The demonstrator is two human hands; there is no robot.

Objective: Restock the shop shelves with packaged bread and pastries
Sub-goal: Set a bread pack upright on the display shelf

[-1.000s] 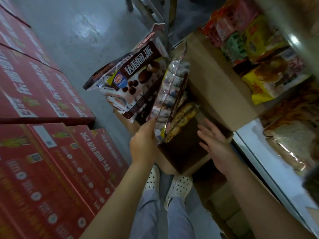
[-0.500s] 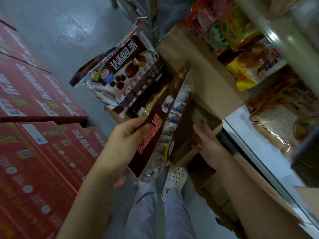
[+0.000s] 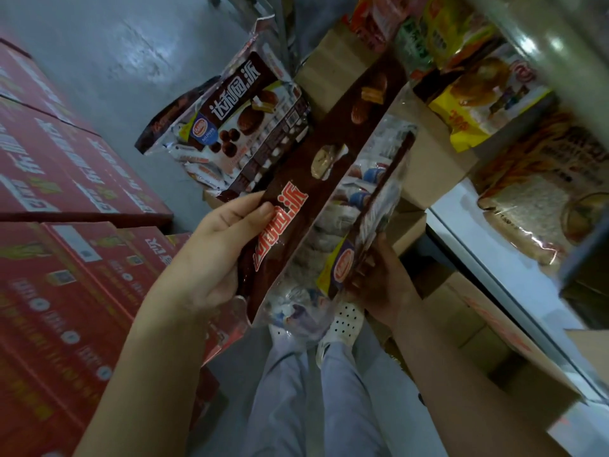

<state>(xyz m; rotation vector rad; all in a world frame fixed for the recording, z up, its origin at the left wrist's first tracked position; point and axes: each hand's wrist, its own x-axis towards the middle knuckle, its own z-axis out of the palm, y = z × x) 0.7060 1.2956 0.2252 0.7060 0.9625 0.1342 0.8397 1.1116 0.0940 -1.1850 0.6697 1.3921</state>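
A long brown bag of chocolate pies [image 3: 306,179] with a clear middle panel is held edge-on above my legs. My left hand [image 3: 217,249] grips its left edge, thumb on the red lettering. My right hand [image 3: 379,278] holds the lower right edge from underneath, fingers curled round it. A second bag of the same pies [image 3: 237,127] sticks up out of an open cardboard box [image 3: 425,166] behind. To the right, shelf packs of bread [image 3: 527,206] and yellow pastry bags [image 3: 478,103] lie on the white shelf [image 3: 461,225].
Stacked red cartons [image 3: 66,209] fill the left side. Brown boxes [image 3: 478,324] sit on the floor under the shelf at right. Grey floor [image 3: 115,61] stretches ahead; my legs and white shoes [image 3: 342,321] are below.
The brown bag has been lifted further out of the box and toward me. My right hand moved from the box flap onto the bag's lower right edge.
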